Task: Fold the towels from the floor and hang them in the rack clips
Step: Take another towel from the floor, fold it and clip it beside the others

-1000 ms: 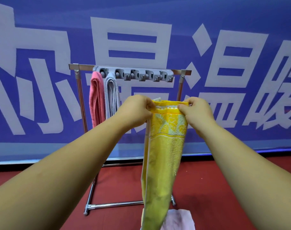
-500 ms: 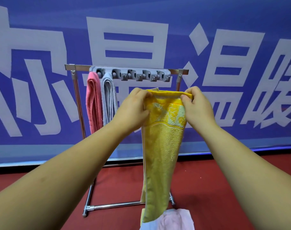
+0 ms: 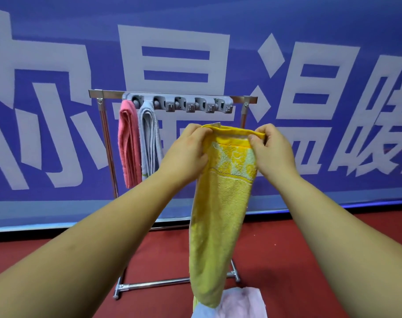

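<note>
Both hands grip the top fold of the yellow towel (image 3: 220, 203), held at centre: left hand (image 3: 186, 152) at its 10 o'clock corner, right hand (image 3: 272, 150) at 2 o'clock. Since a second ago the towel has risen nearer the rack (image 3: 172, 94) and hangs flatter. Pink towel (image 3: 127, 143) and grey towel (image 3: 149, 138) hang clipped at 10 o'clock; a pale towel (image 3: 239, 304) lies at 6 o'clock.

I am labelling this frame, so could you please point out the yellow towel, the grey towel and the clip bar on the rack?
yellow towel (image 3: 220, 216): head view, on its hanging middle.
grey towel (image 3: 148, 138): head view, on its folded front face.
clip bar (image 3: 190, 104): head view, on the grey strip between two clips.
</note>
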### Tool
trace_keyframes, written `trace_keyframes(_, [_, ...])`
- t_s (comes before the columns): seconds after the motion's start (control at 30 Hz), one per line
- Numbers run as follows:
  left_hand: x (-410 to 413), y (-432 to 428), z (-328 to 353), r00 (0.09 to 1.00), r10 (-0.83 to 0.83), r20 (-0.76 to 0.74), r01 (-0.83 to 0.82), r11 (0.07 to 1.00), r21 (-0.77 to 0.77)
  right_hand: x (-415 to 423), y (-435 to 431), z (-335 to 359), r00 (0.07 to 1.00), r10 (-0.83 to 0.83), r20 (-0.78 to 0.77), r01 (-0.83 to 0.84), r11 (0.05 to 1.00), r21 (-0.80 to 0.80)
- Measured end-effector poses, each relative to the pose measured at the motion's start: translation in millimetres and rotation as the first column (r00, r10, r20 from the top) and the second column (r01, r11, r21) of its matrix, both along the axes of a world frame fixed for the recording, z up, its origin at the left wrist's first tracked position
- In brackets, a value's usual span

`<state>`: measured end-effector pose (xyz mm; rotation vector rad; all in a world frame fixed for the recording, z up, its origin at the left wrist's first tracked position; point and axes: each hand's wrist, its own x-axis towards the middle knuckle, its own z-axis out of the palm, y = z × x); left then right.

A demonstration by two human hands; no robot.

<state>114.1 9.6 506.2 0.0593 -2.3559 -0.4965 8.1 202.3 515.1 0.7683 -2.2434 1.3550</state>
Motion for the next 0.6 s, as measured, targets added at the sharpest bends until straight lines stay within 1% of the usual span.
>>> trace_keyframes(0.2, [-2.9,11.7,-8.3,1.0,-0.001,0.029,0.0,1.0,0.03,6.6,-8.5,-5.2,0.998,-0.058,0.041,0.058,0.998,0.002])
trace_keyframes(0.33, [-2.7,20.1,-13.0,0.999,-0.028,0.038,0.026,0.998,0.05,16.4,-20.2,-6.9,0.998,-0.034,0.06,0.034,0.999,0.009])
trace_keyframes(0.6, [0.3,24.8,-10.9,0.996,-0.09,0.02,0.088,0.992,0.089,30.3,-36.6,0.2,0.981,0.03,0.191,-0.037,0.999,0.03])
